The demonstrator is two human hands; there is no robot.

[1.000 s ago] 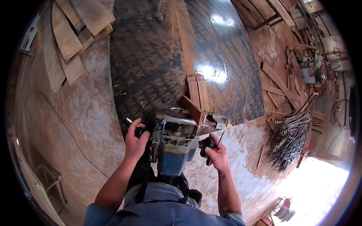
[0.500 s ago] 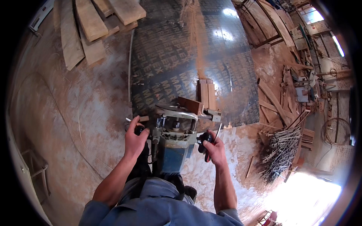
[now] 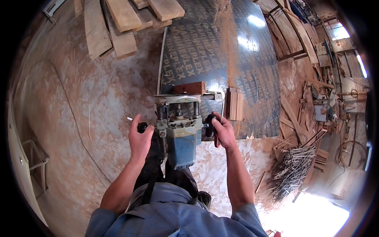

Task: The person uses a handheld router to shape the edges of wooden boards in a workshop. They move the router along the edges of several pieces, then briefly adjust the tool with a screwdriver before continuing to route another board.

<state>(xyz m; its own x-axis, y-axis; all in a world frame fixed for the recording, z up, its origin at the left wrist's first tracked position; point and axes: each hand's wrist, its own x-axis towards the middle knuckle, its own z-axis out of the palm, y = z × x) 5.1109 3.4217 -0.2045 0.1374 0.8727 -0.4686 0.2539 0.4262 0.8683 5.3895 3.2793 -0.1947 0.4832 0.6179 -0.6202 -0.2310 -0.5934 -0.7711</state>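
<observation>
A blue and grey plunge router (image 3: 182,144) lies tipped on its side at the near edge of the black sheet, its base plate facing away from me. My left hand (image 3: 139,140) grips its black left knob (image 3: 142,127), with a thin white stick, like a cigarette, between the fingers. My right hand (image 3: 225,132) is closed around the other black knob (image 3: 210,125) and also holds a screwdriver (image 3: 217,140) with a red and black handle, its metal shaft pointing away. Just past the base plate is a reddish-brown wood block (image 3: 190,87). Several wood strips (image 3: 235,105) lie together to the right.
The black printed sheet (image 3: 205,47) carries a trail of sawdust (image 3: 229,51). Thick planks (image 3: 122,15) are stacked at far left. A pile of thin sticks (image 3: 290,168) and scrap wood lie on the right. A cable (image 3: 75,114) runs over the stained floor.
The router has swung square to me and shifted left, away from the strips. The wood block by its base has turned with it. Both hands keep their grip.
</observation>
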